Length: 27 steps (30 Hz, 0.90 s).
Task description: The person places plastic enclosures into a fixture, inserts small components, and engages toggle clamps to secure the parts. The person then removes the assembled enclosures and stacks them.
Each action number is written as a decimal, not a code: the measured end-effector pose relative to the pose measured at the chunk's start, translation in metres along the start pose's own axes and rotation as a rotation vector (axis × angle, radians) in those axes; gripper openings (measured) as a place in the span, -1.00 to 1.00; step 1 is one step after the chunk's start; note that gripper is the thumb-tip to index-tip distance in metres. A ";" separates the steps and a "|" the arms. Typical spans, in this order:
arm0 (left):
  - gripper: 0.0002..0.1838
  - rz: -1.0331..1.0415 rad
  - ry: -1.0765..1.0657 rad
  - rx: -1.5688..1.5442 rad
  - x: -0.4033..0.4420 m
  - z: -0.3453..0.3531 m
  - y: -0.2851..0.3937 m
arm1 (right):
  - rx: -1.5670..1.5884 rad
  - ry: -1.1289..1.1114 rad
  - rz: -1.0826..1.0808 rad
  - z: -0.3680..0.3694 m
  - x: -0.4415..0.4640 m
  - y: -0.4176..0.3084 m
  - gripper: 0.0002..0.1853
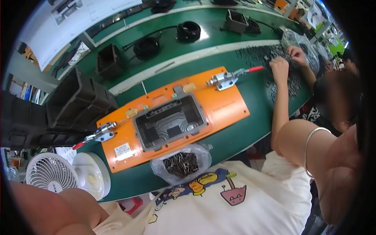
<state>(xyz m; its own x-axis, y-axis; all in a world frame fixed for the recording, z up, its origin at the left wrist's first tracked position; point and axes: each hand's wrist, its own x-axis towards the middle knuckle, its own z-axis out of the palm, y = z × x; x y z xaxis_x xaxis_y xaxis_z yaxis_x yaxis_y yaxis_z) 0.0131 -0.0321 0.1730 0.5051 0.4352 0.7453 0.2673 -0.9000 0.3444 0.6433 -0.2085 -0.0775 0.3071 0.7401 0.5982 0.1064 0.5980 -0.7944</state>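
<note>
My right hand (341, 168) is raised close to the camera at the right edge, beyond a bracelet; its fingers are out of sight. On the left, only my bent arm (51, 207) shows, large and blurred, and the hand is cut off. Neither hand is seen touching anything on the bench. In front of me lies an orange fixture plate (231, 103) with a grey open metal housing (141, 135) seated in it. Toggle clamps with red handles, a left one (102, 133) and a right one (226, 79), sit at its ends. An open plastic bag (158, 170) holds metal screws or pins (181, 164).
A white fan (51, 172) stands at lower left, below dark crates (78, 103). Coiled black cables (188, 30) and dark housings (108, 60) lie on the far green bench. At right, a co-worker's hands (280, 68) are over a pile of small black parts (293, 84).
</note>
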 end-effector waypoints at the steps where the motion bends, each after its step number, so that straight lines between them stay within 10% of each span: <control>1: -0.44 0.022 0.032 0.022 0.001 0.002 0.001 | 0.033 -0.006 0.033 -0.029 -0.013 0.007 -0.75; 11: -0.54 0.308 0.390 0.284 0.020 -0.041 -0.014 | 0.351 -0.144 0.310 0.012 0.163 0.205 -0.88; 21: -0.63 0.227 0.386 0.269 0.022 0.018 0.011 | -0.085 -0.115 -0.176 0.103 0.056 -0.031 -0.74; 27: -0.59 0.274 0.474 0.279 0.024 0.003 -0.029 | -0.391 -0.094 -0.741 0.367 0.125 -0.150 -0.53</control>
<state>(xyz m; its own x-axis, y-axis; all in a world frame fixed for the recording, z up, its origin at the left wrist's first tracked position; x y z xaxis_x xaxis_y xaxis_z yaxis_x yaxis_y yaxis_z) 0.0202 0.0040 0.1789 0.1827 0.0723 0.9805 0.4166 -0.9090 -0.0106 0.3185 -0.0929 0.1550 -0.0495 0.2307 0.9718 0.5744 0.8026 -0.1612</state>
